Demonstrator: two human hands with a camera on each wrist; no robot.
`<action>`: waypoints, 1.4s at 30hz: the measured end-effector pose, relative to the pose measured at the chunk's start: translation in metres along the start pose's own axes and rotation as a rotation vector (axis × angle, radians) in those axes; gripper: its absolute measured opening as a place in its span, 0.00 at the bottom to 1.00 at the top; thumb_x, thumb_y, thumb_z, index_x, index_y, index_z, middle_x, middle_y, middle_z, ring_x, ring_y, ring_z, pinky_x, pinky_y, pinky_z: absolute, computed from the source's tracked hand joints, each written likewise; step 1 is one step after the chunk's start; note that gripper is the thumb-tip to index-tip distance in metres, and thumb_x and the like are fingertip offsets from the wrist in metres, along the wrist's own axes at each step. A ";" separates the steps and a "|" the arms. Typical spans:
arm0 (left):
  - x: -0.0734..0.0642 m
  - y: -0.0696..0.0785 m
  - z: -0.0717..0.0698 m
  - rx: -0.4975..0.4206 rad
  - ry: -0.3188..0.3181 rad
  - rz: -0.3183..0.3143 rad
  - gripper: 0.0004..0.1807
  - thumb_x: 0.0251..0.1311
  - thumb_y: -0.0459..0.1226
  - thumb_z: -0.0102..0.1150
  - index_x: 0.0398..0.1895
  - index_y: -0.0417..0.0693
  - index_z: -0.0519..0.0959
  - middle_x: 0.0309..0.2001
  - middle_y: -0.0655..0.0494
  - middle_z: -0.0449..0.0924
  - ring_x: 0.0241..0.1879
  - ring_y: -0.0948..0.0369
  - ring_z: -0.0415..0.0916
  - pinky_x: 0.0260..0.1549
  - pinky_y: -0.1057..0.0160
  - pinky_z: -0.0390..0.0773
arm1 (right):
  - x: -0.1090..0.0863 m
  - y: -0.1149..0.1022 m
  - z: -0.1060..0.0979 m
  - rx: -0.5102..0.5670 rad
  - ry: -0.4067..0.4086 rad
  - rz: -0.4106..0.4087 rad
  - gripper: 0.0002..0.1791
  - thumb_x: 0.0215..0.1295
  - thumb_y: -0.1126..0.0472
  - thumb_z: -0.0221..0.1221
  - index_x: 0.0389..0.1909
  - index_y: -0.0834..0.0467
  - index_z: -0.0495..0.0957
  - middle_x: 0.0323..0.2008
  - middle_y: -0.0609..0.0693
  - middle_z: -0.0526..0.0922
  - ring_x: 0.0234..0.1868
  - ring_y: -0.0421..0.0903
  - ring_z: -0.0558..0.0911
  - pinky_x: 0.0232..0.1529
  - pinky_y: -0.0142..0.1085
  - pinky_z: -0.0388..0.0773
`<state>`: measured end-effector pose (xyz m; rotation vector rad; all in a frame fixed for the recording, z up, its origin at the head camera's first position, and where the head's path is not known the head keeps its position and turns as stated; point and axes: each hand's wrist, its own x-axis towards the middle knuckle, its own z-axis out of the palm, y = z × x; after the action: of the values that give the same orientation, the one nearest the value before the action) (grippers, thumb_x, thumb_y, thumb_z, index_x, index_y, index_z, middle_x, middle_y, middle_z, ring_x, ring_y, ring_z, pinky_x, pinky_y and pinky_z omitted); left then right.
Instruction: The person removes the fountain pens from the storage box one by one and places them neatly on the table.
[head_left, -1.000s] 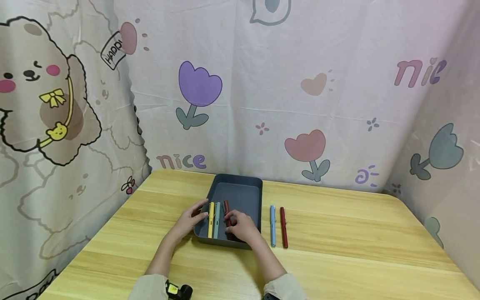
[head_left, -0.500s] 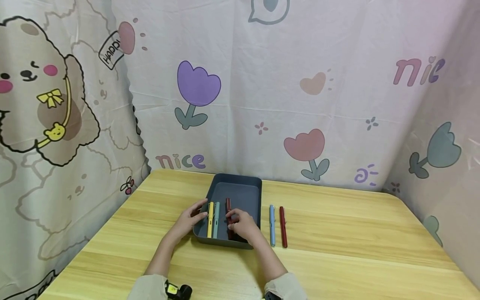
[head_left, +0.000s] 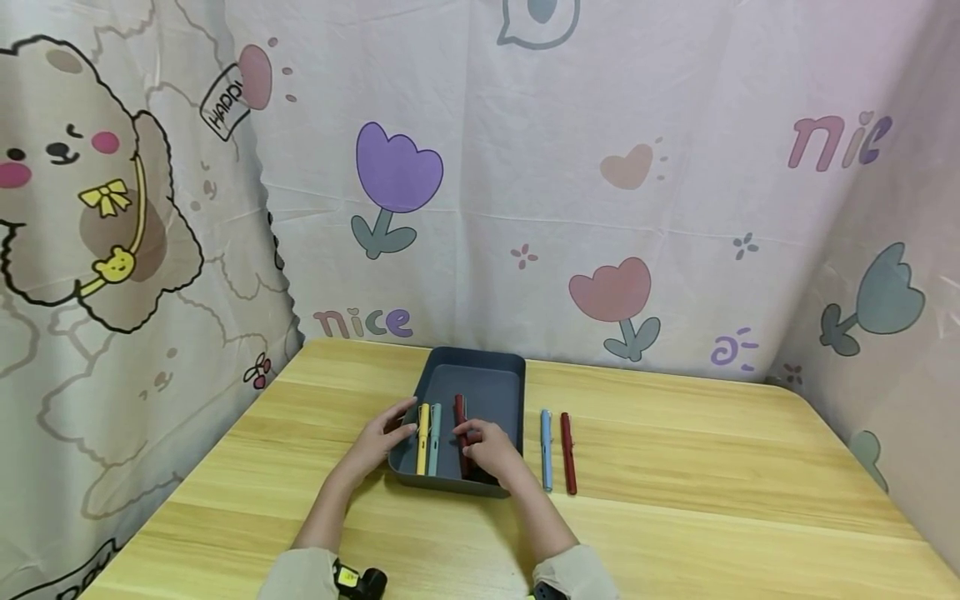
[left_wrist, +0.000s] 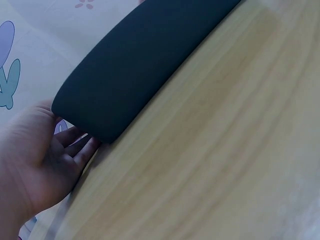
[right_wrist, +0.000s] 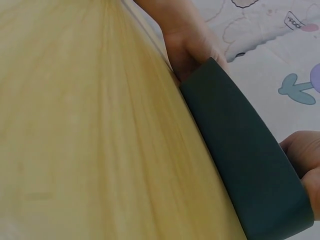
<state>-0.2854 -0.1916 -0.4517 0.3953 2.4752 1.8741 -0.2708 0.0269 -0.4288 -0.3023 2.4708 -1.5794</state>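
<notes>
A dark grey tray (head_left: 487, 387) lies on the table. My left hand (head_left: 372, 443) grips its left side, thumb over the rim; the left wrist view shows fingers against the outer wall (left_wrist: 125, 80). My right hand (head_left: 495, 454) reaches over the tray's front right and pinches a dark red pen (head_left: 460, 410), its cap end pointing away and its lower part hidden by the fingers. Left of it, a yellow pen (head_left: 423, 440) and a teal pen (head_left: 435, 440) lie side by side in the tray. In the right wrist view the tray wall covers most of the right hand (right_wrist: 302, 160).
To the right of the tray, a light blue pen (head_left: 546, 450) and a red pen (head_left: 568, 454) lie roughly parallel on the wooden table (head_left: 712, 467). A printed cloth (head_left: 487, 167) hangs behind the table and along both sides.
The dark red pen has shifted slightly right inside the tray, away from the teal pen, and turned a little with my right hand. My left hand stays at the tray's side.
</notes>
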 end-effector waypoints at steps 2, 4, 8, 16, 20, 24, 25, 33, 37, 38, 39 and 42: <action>-0.004 0.010 0.001 -0.005 -0.009 -0.003 0.28 0.64 0.35 0.53 0.66 0.38 0.60 0.64 0.34 0.56 0.62 0.41 0.55 0.57 0.46 0.59 | -0.001 -0.001 0.000 0.004 -0.003 -0.004 0.17 0.58 0.77 0.52 0.46 0.60 0.77 0.35 0.55 0.74 0.24 0.46 0.67 0.21 0.34 0.61; -0.008 0.020 0.001 -0.007 -0.020 -0.009 0.28 0.64 0.34 0.52 0.66 0.36 0.59 0.64 0.33 0.55 0.62 0.41 0.54 0.57 0.46 0.59 | -0.001 -0.001 -0.001 0.006 -0.007 -0.006 0.18 0.58 0.78 0.51 0.46 0.61 0.77 0.34 0.55 0.74 0.22 0.45 0.66 0.21 0.33 0.61; -0.008 0.022 0.001 -0.025 -0.022 -0.015 0.28 0.64 0.32 0.51 0.66 0.35 0.59 0.65 0.33 0.54 0.63 0.40 0.52 0.58 0.45 0.57 | -0.001 -0.002 -0.002 0.006 -0.010 -0.017 0.17 0.58 0.78 0.51 0.46 0.62 0.77 0.33 0.55 0.74 0.22 0.45 0.66 0.21 0.33 0.61; 0.002 -0.001 -0.001 0.000 -0.006 -0.007 0.28 0.64 0.35 0.52 0.67 0.41 0.60 0.65 0.37 0.55 0.63 0.43 0.54 0.58 0.47 0.58 | 0.000 -0.002 -0.001 0.010 -0.013 -0.017 0.17 0.57 0.78 0.51 0.46 0.63 0.77 0.32 0.54 0.74 0.26 0.45 0.69 0.22 0.33 0.63; 0.002 -0.003 -0.001 0.007 0.003 -0.001 0.28 0.64 0.36 0.53 0.67 0.42 0.61 0.65 0.37 0.56 0.63 0.43 0.54 0.57 0.46 0.59 | -0.001 -0.005 -0.001 0.001 -0.011 -0.029 0.17 0.57 0.78 0.51 0.46 0.63 0.77 0.34 0.56 0.76 0.29 0.47 0.73 0.25 0.35 0.69; 0.001 -0.003 -0.001 0.003 0.008 -0.011 0.29 0.63 0.37 0.54 0.67 0.43 0.62 0.65 0.38 0.57 0.62 0.44 0.56 0.57 0.47 0.60 | -0.002 -0.007 -0.003 -0.028 -0.005 -0.043 0.17 0.57 0.77 0.52 0.46 0.63 0.77 0.37 0.57 0.77 0.30 0.48 0.74 0.26 0.36 0.70; 0.001 -0.003 0.000 0.002 0.007 -0.014 0.29 0.63 0.37 0.54 0.67 0.44 0.62 0.65 0.38 0.57 0.62 0.44 0.56 0.57 0.47 0.60 | -0.002 -0.007 -0.004 -0.038 -0.001 -0.045 0.17 0.57 0.77 0.52 0.46 0.62 0.77 0.38 0.57 0.77 0.30 0.48 0.73 0.26 0.36 0.69; 0.002 -0.005 0.001 -0.010 0.017 -0.022 0.29 0.63 0.38 0.55 0.67 0.44 0.62 0.65 0.38 0.57 0.62 0.44 0.56 0.57 0.47 0.60 | -0.007 -0.012 -0.014 -0.130 0.019 -0.074 0.17 0.57 0.76 0.53 0.47 0.62 0.77 0.40 0.58 0.77 0.28 0.48 0.72 0.23 0.35 0.66; 0.001 -0.004 0.000 -0.014 0.016 -0.029 0.29 0.63 0.38 0.54 0.67 0.43 0.61 0.65 0.38 0.57 0.62 0.44 0.56 0.57 0.48 0.60 | -0.011 -0.016 -0.020 -0.143 0.024 -0.086 0.16 0.57 0.75 0.53 0.46 0.63 0.77 0.40 0.58 0.77 0.30 0.48 0.74 0.25 0.36 0.69; 0.001 -0.003 0.000 -0.015 0.012 -0.030 0.29 0.63 0.37 0.54 0.67 0.43 0.61 0.65 0.38 0.56 0.63 0.44 0.56 0.57 0.48 0.59 | -0.013 -0.017 -0.022 -0.142 0.024 -0.091 0.16 0.57 0.76 0.53 0.46 0.63 0.77 0.39 0.58 0.77 0.31 0.48 0.75 0.25 0.36 0.70; 0.000 -0.001 0.000 -0.018 0.008 -0.030 0.29 0.63 0.37 0.54 0.67 0.42 0.61 0.65 0.37 0.56 0.63 0.44 0.55 0.57 0.48 0.59 | -0.014 -0.018 -0.024 -0.145 0.026 -0.094 0.16 0.58 0.75 0.53 0.46 0.63 0.77 0.39 0.59 0.77 0.32 0.48 0.76 0.26 0.36 0.71; -0.003 0.009 0.000 -0.035 0.003 -0.031 0.29 0.64 0.34 0.53 0.67 0.38 0.60 0.65 0.35 0.56 0.62 0.42 0.55 0.57 0.47 0.59 | -0.019 -0.021 -0.029 -0.151 0.026 -0.107 0.16 0.58 0.76 0.52 0.46 0.64 0.77 0.40 0.59 0.77 0.34 0.49 0.76 0.27 0.38 0.73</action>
<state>-0.2805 -0.1897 -0.4435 0.3520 2.4321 1.9048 -0.2594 0.0486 -0.3967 -0.4466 2.6400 -1.4453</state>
